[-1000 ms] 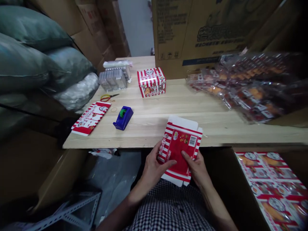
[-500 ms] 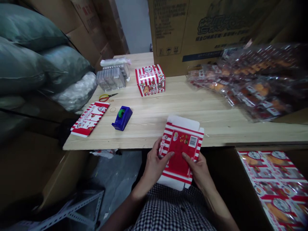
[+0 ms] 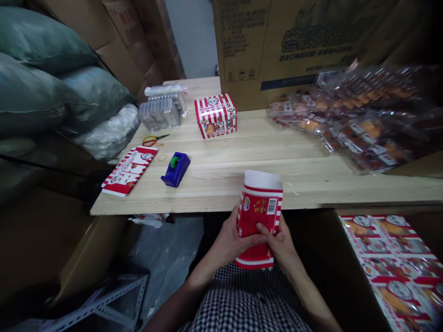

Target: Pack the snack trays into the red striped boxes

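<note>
Red-and-white printed card forms the carton [image 3: 249, 214], held at the near edge of the bench [image 3: 214, 173], its white flap [image 3: 263, 179] pointing far. The left hand [image 3: 231, 239] and right hand [image 3: 283, 244] each keep a closed grip on one side, thumbs crossing its face. They seem to be squeezing it into shape; the next move calls for even pressure, without creasing.

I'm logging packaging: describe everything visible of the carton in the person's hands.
The carton, apparently thin card, is red with white stripes, a barcode, food pictures and a white flap at its far end. By the table's near edge, the left hand and right hand grip its sides, thumbs on the camera-facing side.
</note>
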A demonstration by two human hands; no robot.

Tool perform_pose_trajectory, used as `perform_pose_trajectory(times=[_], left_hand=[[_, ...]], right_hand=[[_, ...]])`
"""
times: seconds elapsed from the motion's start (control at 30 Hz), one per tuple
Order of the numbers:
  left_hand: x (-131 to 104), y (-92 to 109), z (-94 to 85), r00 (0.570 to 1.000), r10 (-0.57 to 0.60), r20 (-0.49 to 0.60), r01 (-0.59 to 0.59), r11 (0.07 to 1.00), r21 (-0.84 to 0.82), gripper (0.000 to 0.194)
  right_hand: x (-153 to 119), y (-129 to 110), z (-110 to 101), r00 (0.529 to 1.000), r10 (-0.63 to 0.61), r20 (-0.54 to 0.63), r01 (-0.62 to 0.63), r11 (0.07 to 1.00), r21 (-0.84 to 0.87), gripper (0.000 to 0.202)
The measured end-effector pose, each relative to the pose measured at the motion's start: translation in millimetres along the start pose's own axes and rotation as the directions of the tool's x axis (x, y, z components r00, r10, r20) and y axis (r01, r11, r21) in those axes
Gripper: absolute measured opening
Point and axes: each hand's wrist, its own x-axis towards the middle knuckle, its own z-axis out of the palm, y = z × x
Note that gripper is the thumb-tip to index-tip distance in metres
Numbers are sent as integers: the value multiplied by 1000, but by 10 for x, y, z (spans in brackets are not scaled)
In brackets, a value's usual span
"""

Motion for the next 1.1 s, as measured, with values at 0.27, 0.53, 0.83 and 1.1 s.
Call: perform_pose_trajectory(times=[0.27, 0.53, 0.83, 1.1], left_hand=[[49, -156, -142, 991, -94, -94, 81, 988, -130, 51], [-21, -68, -39, 984, -116, 133, 149, 951, -271, 70], [80, -319, -102, 988, -145, -61, 136, 980, -142, 46], [40, -360, -142, 990, -139, -1, 136, 967, -214, 55]], right_hand=[[-34, -134, -74, 990, 100, 98, -109, 990, 88, 59], [125, -81, -169, 1000, 31, 6, -31, 999, -37, 55], [118, -43, -133, 992, 123, 15, -123, 992, 30, 50], [75, -64, -481, 980, 94, 174, -106, 993, 60, 49]])
